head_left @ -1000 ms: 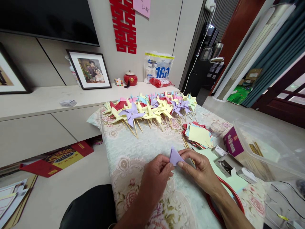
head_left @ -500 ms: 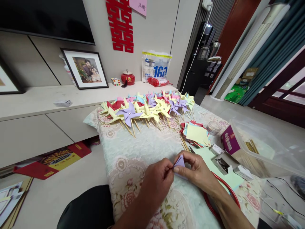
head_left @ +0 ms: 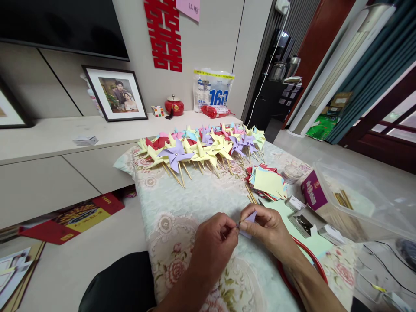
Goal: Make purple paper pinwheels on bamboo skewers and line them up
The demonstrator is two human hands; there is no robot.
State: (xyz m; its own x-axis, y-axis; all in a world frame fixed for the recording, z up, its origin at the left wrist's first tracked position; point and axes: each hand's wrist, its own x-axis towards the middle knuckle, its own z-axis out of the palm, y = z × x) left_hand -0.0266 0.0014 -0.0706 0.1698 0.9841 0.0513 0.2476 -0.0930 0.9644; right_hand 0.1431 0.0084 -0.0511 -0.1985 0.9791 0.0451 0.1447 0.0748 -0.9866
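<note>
In front of me, just above the table, my right hand (head_left: 266, 227) pinches a small piece of purple paper (head_left: 248, 221) between thumb and fingers. The paper looks folded, and its lower part is partly hidden by the thumb. Close against it, my left hand (head_left: 216, 238) is closed in a pinch. Its fingertips meet the paper's left corner at a small dark spot, too small to name. Under my right forearm lie scissors with red handles (head_left: 313, 253). Beyond both hands are many finished paper pinwheels (head_left: 208, 151) on sticks, in yellow, purple, red, pink and blue.
A stack of coloured paper squares (head_left: 268, 182) lies right of centre. Beside it are thin sticks (head_left: 251, 195), an open small box of metal pieces (head_left: 303, 223) and a pale green sheet (head_left: 276, 209). A clear plastic bin (head_left: 367, 208) stands at the right edge.
The purple paper has tilted to the right in my right hand's fingers. My left fingertips have shifted slightly at its corner. Everything else stays where it was.
</note>
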